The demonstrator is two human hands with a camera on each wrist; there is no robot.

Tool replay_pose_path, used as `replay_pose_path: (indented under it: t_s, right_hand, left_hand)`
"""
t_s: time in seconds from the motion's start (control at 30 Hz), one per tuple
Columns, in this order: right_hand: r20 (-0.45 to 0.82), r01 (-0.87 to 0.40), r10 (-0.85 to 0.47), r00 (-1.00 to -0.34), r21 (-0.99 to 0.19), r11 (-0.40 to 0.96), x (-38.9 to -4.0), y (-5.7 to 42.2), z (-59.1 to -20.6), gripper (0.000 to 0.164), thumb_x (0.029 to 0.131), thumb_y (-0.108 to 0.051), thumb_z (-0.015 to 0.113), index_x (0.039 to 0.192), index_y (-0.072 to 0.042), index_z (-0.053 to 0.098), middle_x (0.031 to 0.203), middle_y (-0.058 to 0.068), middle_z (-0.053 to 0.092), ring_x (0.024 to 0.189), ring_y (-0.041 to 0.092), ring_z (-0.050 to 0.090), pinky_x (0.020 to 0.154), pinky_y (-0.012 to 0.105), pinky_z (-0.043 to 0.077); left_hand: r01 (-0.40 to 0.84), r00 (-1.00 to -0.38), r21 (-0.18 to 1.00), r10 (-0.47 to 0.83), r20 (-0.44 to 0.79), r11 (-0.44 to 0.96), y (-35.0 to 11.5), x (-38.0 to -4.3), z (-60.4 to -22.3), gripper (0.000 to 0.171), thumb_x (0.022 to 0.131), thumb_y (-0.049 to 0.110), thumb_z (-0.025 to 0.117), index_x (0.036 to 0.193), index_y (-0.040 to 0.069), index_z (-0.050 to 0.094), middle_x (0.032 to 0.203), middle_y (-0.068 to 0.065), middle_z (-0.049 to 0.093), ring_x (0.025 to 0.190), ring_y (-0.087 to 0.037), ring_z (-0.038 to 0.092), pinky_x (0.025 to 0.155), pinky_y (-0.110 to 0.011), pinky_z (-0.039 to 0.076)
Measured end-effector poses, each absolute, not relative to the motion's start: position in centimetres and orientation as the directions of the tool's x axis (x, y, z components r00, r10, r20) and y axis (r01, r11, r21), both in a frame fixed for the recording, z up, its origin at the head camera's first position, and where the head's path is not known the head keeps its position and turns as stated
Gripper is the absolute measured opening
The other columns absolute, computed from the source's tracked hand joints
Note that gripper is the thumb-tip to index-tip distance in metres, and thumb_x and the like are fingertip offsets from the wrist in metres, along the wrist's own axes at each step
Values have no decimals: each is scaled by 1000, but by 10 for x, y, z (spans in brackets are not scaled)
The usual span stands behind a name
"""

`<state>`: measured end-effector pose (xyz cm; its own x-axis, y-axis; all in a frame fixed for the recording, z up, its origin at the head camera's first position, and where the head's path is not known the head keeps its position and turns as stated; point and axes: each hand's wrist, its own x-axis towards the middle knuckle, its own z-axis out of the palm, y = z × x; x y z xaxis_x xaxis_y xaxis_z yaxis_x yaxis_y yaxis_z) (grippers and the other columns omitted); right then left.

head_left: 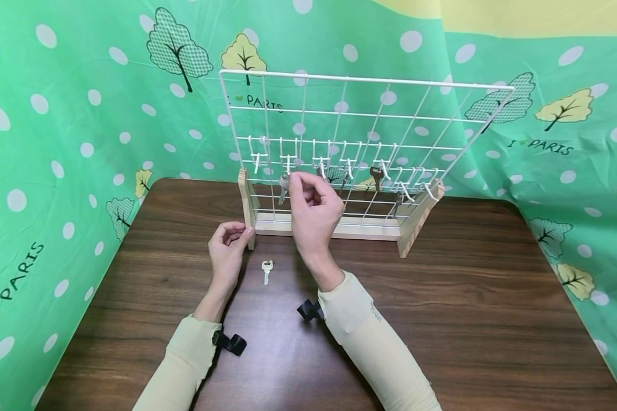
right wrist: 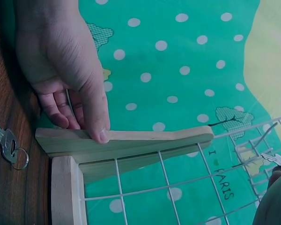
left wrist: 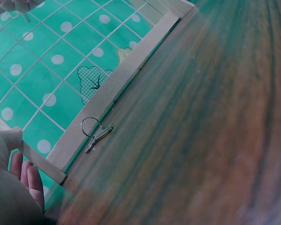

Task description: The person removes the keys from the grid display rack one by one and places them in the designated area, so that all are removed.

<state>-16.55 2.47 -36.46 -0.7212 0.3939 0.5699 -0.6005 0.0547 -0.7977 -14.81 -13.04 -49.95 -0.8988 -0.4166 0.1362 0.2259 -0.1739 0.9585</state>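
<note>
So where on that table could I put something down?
The widest bare patch of table lies right of the right sleeve, before the right wooden panel. A smaller one lies left of the left sleeve. It's crowded around the left panel: left hand touching it, loose key nearby, right hand pinching another key.

Booth: green cloth [head_left: 108,103], wood-grain table [head_left: 493,319]

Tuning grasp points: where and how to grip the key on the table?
Likely best: pinch the key by the edges of its bow, from above on the near side. It lies flat, blade pointing away from the rack; the bow is wider than the blade, and the rack stands beyond.
</note>
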Motion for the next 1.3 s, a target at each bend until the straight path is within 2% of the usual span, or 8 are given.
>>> replay_pose_path:
  t_s: [0.2,0.43,0.63,0.77,0.87,1.0,1.3]
  right_hand:
    - [580,-617,397,-712,-786,43,-163,26,-362,15,99,-7,79,94,7,82,71,14,68,60,5,52,54,16,39]
    - [566,-614,392,-725,-790,5,-158,28,-360,15,98,-5,80,94,9,81,72,2,68,61,5,50,54,17,36]
    - [567,-613,370,-736,-790,-10,-154,30,-359,16,98,-5,80,94,11,80,73,-2,67,61,6,50,55,18,36]
    - [574,-612,348,-741,-791,1,-151,33,-359,14,98,-4,81,93,10,81,69,-4,62,60,8,47,84,22,48]
    - [562,-596,319,-763,-803,-9,-149,35,-360,13,97,-3,81,94,10,81,69,-8,60,61,9,47,87,23,47]
    - [520,-554,277,-808,-830,-59,-145,38,-364,14,97,-2,80,97,12,80,79,-13,68,64,7,48,60,18,38]
    - [488,-509,198,-850,-858,-70,-140,47,-372,14,98,-1,79,99,13,78,80,-14,69,63,7,48,58,17,37]
  left_hand:
    - [226,-899,960,-415,141,-163,-130,-148,-499,18,92,-12,82,104,-12,69,91,6,71,83,-6,66,79,-16,55]
    - [226,-897,961,-418,140,-162,-130,-148,-500,17,92,-13,81,103,-10,69,91,6,70,83,-6,66,80,-16,55]
    - [227,-895,960,-424,139,-165,-131,-148,-501,16,92,-13,81,102,-6,71,90,7,71,83,-6,66,79,-16,55]
    - [229,-895,960,-422,143,-162,-131,-148,-500,16,92,-13,82,101,-5,71,90,7,71,82,-6,66,79,-16,55]
    - [230,-897,960,-418,145,-161,-132,-148,-500,17,92,-13,82,103,-7,70,90,7,71,82,-5,66,79,-16,55]
    - [232,-898,959,-415,147,-163,-132,-148,-500,19,92,-13,82,105,-12,68,90,7,71,82,-5,67,78,-16,55]
    - [237,-897,958,-416,151,-164,-131,-148,-500,18,92,-13,81,105,-13,68,90,7,71,82,-6,67,79,-16,55]
